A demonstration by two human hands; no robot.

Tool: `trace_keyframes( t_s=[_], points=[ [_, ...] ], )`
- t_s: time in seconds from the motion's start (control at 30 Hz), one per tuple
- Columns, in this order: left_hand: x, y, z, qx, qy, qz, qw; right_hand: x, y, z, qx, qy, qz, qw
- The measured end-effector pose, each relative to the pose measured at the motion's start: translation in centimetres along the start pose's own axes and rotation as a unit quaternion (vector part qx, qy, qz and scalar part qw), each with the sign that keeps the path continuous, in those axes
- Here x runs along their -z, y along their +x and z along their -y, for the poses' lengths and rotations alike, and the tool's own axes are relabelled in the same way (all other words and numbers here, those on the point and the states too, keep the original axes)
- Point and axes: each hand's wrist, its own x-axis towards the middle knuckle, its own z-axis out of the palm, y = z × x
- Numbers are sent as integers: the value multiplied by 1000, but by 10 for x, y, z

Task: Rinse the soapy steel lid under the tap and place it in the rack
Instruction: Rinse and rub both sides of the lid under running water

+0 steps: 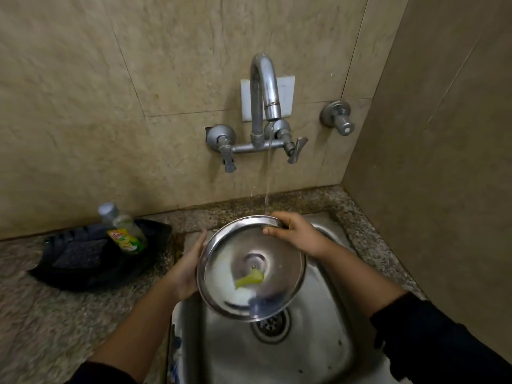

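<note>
The rinse step is on. Both hands hold the lid [250,270] over the sink [327,353]. The left hand [188,270] cups its left edge with flat fingers. The right hand [293,234] pinches the top rim, thumb on the inside. Water [268,176] falls from the tap [264,87] and lands at that top rim. Next, I think the lid must tip and turn so water runs over all of it. The lid is round and shiny, tilted, inside facing up, with white foam and a yellow-green blob. No rack shows.

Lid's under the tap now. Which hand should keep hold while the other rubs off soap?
Probably left: the left hand cups the steel lid from behind; the right hand only pinches its top rim.
</note>
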Motion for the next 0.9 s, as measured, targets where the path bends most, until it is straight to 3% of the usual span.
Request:
trace_keyframes(
  t_s=[0.13,0.2,0.3,0.4,0.47,0.53,0.63,0.8,0.9],
  points=[
    [-12,-1,-9,-76,81,18,994,7,12,-8,-76,135,19,988],
    [-18,1,-11,-123,95,-19,988,9,19,-4,-90,114,7,989],
    [-28,6,-12,-179,110,-59,976,7,35,12,-53,-80,-19,995],
    [-48,9,-11,-211,130,-60,967,-16,58,31,29,-344,22,938],
    [-56,12,-9,-213,89,-58,971,-29,65,31,79,-426,45,900],
    [-52,12,-10,-223,45,-72,971,-14,62,25,53,-428,-6,902],
    [-40,13,-12,-239,57,-92,965,20,55,14,-55,-290,-61,953],
    [-49,15,-20,-250,110,-67,960,-8,71,24,64,-363,87,925],
    [-48,16,-20,-261,80,-91,958,14,66,19,27,-257,12,966]
  ],
)
